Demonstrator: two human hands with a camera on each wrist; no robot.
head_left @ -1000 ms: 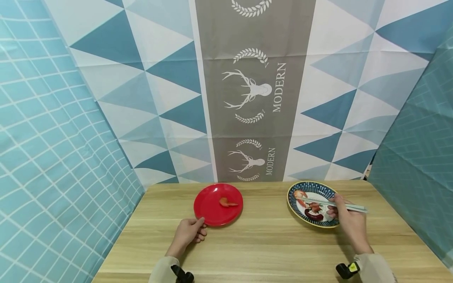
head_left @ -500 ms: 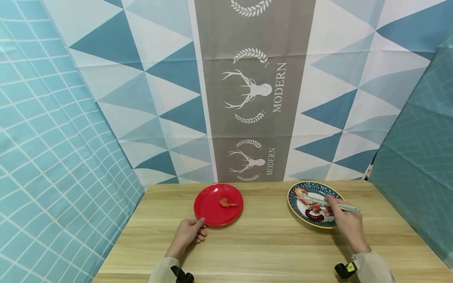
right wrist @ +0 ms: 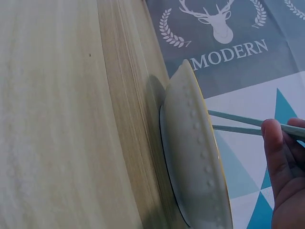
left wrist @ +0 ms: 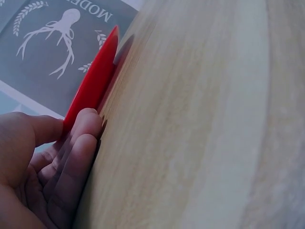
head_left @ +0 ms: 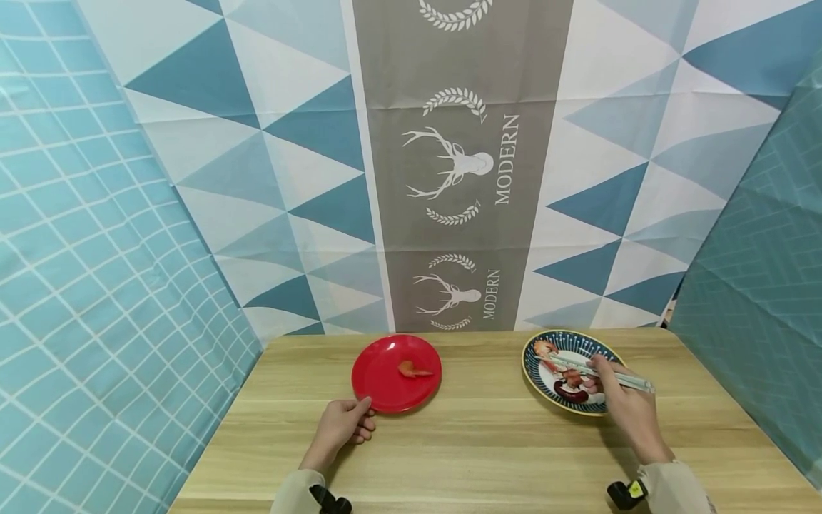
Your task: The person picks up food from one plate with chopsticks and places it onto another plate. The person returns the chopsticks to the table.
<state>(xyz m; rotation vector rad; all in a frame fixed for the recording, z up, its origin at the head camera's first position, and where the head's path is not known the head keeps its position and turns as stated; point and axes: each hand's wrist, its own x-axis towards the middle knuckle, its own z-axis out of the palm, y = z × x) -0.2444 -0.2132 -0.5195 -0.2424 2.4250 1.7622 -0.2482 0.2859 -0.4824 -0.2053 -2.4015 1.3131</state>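
My left hand (head_left: pixel 345 422) pinches the near-left rim of a red plate (head_left: pixel 379 371), thumb on top and fingers below, as the left wrist view shows. On that plate lies one small orange-brown food piece (head_left: pixel 411 369), shaped like a shrimp or drumstick. In my right hand (head_left: pixel 626 407) is a pair of pale green chopsticks (head_left: pixel 632 380), held over a blue-patterned plate (head_left: pixel 539 386) with a yellow rim. Their tips reach an orange shrimp-like piece (head_left: pixel 546 349) at its left side. A dark red sausage-like piece (head_left: pixel 570 392) and a reddish-brown piece (head_left: pixel 571 376) lie beside it. The right wrist view hides the food behind the plate's wall.
Both plates stand toward the back of a wooden table (head_left: pixel 475 442), with bare wood between them. A patterned cloth (head_left: pixel 462 214) rises behind the table's back edge. Blue tiled sheets hang at the left (head_left: pixel 96 250) and right sides.
My right hand and the chopsticks have shifted slightly left over the blue-patterned plate, mostly during the first half second. My left hand and the red plate have stayed in place.
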